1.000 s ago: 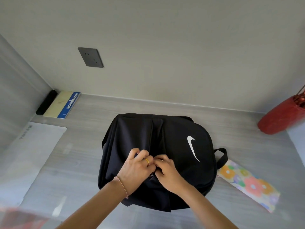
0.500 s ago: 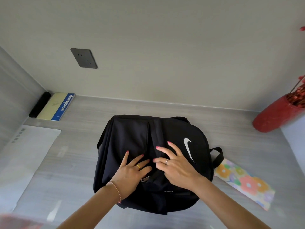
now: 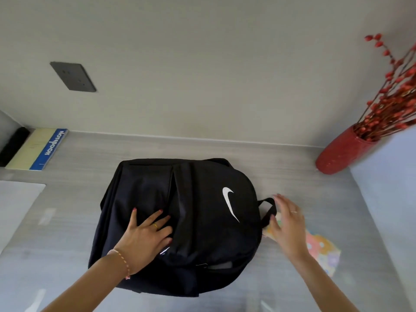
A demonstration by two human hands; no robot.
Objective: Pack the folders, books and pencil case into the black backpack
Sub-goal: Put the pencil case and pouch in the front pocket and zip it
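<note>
The black backpack [image 3: 202, 221] with a white swoosh lies flat on the grey table. My left hand [image 3: 146, 235] rests flat on its front pocket, fingers spread, beside a silver zip pull [image 3: 164, 252]. My right hand [image 3: 287, 224] hovers open just right of the backpack's top handle loop [image 3: 267, 206], above the near end of the flowered pencil case [image 3: 322, 248], which it partly hides. A yellow notebook with a blue spine [image 3: 38, 149] lies at the far left against the wall. A pale folder [image 3: 15, 206] lies at the left edge.
A red vase [image 3: 340, 152] with red berry branches stands at the back right. A dark wall plate [image 3: 73, 76] sits on the wall. A black object [image 3: 12, 146] lies left of the notebook. A side wall rises on the right.
Both hands left the zip on the backpack's front. My left hand flattened on the pocket; my right hand swung right, past the handle, over the pencil case.
</note>
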